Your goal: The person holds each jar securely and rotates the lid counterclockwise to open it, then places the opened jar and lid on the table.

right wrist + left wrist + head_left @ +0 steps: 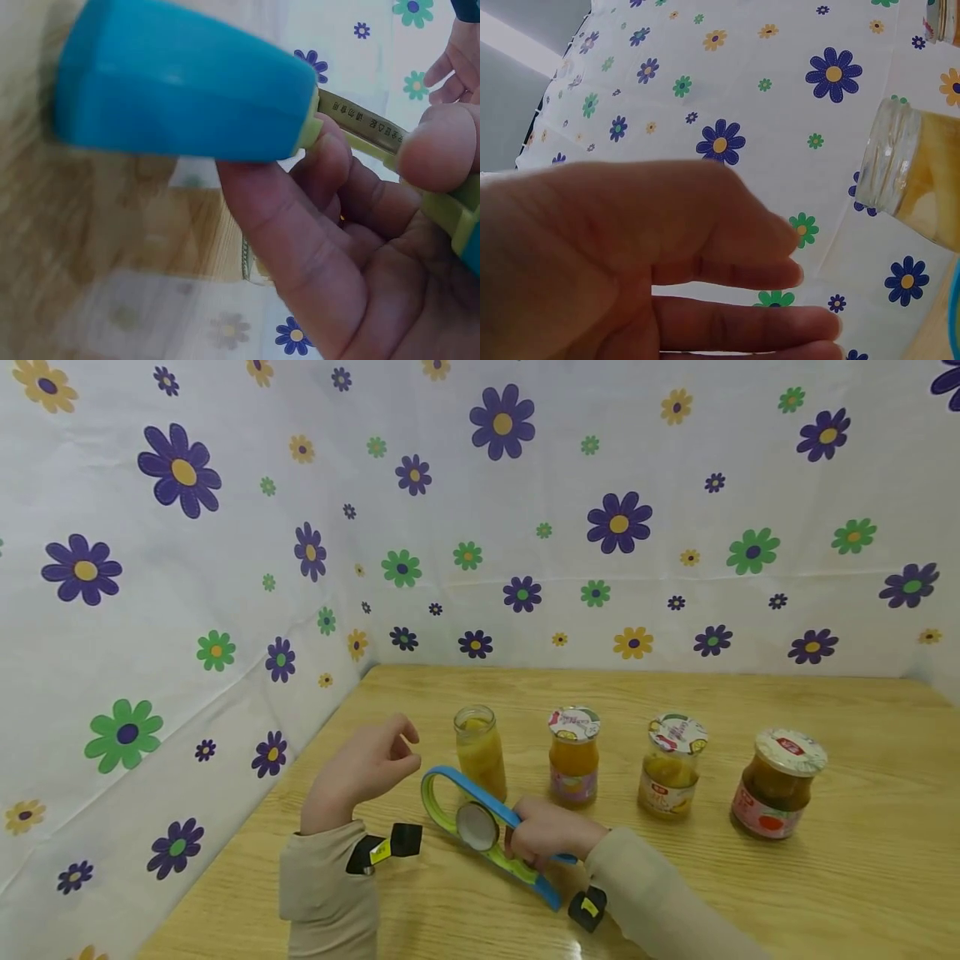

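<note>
My right hand (553,833) grips a blue and green jar opener (467,783), whose two long handles point toward the front right. Within the opener's green inner edges sits a round jar lid (477,827); its gold rim (364,122) with printed characters shows in the right wrist view. Just behind the opener stands a lidless glass jar (482,758) of yellow contents, upright, its threaded mouth (889,154) bare in the left wrist view. To the left of that jar, my left hand (366,770) hovers with loosely bent fingers, holding nothing and apart from the glass.
Right of the lidless jar stand three lidded jars in a row: an orange one (573,756), a yellow one (670,772) and a dark reddish one (776,789). A flowered cloth (555,510) rises behind and left of the wooden table (862,893).
</note>
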`<state>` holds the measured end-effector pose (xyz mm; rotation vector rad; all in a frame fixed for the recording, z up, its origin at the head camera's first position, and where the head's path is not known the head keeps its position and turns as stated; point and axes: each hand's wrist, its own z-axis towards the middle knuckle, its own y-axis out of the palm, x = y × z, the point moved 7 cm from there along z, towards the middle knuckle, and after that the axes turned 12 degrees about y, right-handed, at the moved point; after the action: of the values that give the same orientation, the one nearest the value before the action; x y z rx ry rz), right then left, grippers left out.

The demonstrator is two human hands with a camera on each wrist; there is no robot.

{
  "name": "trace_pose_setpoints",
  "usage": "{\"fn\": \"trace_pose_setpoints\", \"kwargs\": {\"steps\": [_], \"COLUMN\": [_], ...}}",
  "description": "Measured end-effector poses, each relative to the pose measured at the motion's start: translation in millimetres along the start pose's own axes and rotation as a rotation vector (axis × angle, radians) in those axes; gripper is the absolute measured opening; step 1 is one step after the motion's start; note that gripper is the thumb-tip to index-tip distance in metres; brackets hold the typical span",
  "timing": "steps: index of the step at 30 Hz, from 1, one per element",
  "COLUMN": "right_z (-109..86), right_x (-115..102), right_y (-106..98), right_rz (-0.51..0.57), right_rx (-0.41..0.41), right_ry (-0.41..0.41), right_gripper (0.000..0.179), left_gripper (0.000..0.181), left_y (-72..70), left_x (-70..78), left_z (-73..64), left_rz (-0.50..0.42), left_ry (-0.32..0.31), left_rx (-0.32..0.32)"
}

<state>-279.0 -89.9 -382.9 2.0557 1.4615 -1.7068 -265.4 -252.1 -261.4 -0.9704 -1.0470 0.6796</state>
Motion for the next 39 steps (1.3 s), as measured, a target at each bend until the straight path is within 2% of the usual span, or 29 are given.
{"fn": "trace_pose_setpoints", "kwargs": {"steps": [12, 26, 39], "right_z": [-0.8, -2.1, -7.8], "right_x": [-2.3, -2.7, -6.8], "right_y": [0.7, -0.7, -5.9], "right_rz": [-0.001, 0.02, -0.015], "right_rx": [-0.012, -0.018, -0.004], "right_ry": [0.001, 0.015, -0.008], "right_gripper": [0.017, 0.018, 0.015], "left_gripper": [0.021, 0.024, 0.025], "left_y": [6.2, 11.0, 8.5], "left_x": [-3.2, -1.3, 3.9], "left_z": [2.4, 5.4, 4.2], "left_rz": [-0.001, -0.016, -0.021], "left_ry": [0.023, 0.028, 0.03], "left_rx": [-0.04, -0.058, -0.041]}}
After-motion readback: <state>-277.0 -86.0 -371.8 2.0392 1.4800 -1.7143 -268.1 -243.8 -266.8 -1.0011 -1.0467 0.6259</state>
